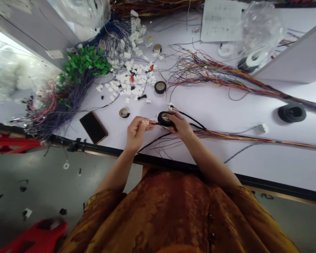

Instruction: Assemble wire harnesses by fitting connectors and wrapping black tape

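Note:
My left hand [136, 131] is closed in a pinch on a small white connector [144, 122] at the end of a thin black wire bundle [158, 138]. My right hand [179, 125] grips a roll of black tape [164, 118] held just right of the connector. Both hands hover close together over the front part of the white table [221, 109]. A multicoloured wire harness [242, 137] trails from under my right hand across the table to the right.
A dark phone [93, 127] lies left of my hands. Small tape rolls [160, 87] and scattered white connectors [131, 79] lie behind. Green-tagged purple wires [79, 70] pile at left. A larger black tape roll [291, 112] sits at right. The table's dark edge [265, 182] runs below.

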Tool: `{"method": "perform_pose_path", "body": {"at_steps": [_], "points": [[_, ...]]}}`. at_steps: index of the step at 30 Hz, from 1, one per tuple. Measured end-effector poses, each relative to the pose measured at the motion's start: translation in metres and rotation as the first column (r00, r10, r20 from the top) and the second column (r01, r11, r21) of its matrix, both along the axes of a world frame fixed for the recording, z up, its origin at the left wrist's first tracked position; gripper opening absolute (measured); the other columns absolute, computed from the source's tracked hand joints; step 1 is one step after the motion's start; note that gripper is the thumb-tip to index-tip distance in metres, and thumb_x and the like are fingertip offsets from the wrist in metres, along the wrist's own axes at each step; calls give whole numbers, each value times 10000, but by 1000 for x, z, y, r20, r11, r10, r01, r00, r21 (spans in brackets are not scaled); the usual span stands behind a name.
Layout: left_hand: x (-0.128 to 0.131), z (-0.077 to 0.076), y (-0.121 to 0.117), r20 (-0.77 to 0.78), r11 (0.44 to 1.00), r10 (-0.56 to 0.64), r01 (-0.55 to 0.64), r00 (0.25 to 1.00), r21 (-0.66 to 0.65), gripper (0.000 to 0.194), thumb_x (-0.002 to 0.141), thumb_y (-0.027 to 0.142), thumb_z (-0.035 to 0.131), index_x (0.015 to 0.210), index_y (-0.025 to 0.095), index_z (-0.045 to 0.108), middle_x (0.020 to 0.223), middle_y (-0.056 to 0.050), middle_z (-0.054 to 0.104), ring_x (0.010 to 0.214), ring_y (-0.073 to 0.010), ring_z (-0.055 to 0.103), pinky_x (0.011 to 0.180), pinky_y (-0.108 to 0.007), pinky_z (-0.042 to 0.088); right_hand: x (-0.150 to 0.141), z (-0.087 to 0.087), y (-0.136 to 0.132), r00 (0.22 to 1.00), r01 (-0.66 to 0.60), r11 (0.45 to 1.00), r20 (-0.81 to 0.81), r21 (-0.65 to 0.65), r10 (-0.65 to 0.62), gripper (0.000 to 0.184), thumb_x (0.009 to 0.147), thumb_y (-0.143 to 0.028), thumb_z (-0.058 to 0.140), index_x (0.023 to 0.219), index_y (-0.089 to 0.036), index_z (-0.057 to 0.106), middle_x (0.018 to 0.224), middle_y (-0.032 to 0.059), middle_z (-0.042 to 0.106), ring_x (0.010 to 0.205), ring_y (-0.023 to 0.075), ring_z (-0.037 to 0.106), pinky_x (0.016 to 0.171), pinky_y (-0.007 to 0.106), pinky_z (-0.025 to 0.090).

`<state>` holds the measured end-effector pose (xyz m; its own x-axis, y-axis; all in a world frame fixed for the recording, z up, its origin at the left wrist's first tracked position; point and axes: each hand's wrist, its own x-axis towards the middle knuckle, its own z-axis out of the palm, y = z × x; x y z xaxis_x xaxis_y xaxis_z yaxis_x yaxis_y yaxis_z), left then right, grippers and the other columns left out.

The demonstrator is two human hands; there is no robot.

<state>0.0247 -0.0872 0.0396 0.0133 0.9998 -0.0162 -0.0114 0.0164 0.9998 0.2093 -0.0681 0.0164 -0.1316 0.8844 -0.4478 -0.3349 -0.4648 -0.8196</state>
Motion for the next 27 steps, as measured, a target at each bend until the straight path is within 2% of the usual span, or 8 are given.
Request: {"method": "perform_pose_path", "body": {"at_steps": [3,6,11,15,18,21,24,27], "points": [[-2,-11,6,167,980,129,-100,977,-172,359,837,524,702,917,186,613,892,-58,764,776,-148,746,700,-252,609,9,-4,-14,989,96,989,104,117,-108,422,829,-394,657,1215,-261,556,712,-55,555,403,48,418,327,178,232],[-3,-21,11,248,965,-13,77,969,-250,418,785,500,755,1051,196,647,1034,-82,751,874,-165,744,767,-285,612,15,-10,-23,987,65,980,135,190,-92,406,848,-421,629,1219,-266,571,754,-38,552,420,54,447,337,193,274],[11,-22,18,-4,979,-165,164,986,-119,245,791,370,757,912,158,742,1007,-77,741,777,-108,679,675,-199,556,14,-14,-32,971,25,969,223,245,-82,442,886,-436,573,1285,-259,504,849,-7,588,466,78,491,383,217,345],[24,-10,22,-39,991,-39,34,998,-133,299,821,444,718,845,147,745,753,-38,714,430,-49,511,397,-173,382,12,-12,-60,814,-145,848,548,510,-191,479,904,-386,574,1359,-250,510,999,72,601,756,176,605,647,317,529],[28,6,15,-2,985,-13,13,1000,-171,346,845,502,683,909,166,731,864,-55,740,478,-80,595,426,-188,443,9,-4,-75,742,-311,759,645,572,-182,380,901,-364,585,1259,-237,594,1072,99,580,863,197,599,760,357,539],[29,23,-3,-231,984,-169,176,958,11,278,899,453,635,924,198,742,983,-76,751,816,-183,719,775,-320,596,8,5,-59,862,-125,835,476,536,-177,363,906,-429,591,1198,-214,567,1047,75,580,714,128,553,646,289,514],[29,26,-21,-507,870,-312,456,803,187,166,888,374,662,919,241,756,1043,-71,755,1064,-239,675,1027,-421,514,9,8,-27,974,23,934,202,356,-101,366,863,-459,637,1109,-202,550,905,24,586,596,86,486,520,227,437],[31,15,-21,-449,909,-194,332,872,252,220,924,405,610,943,221,728,1117,-85,741,1023,-218,696,934,-389,562,14,2,-19,997,47,974,54,223,-60,397,854,-469,616,1159,-228,533,799,-14,566,504,80,430,434,215,351]]}}
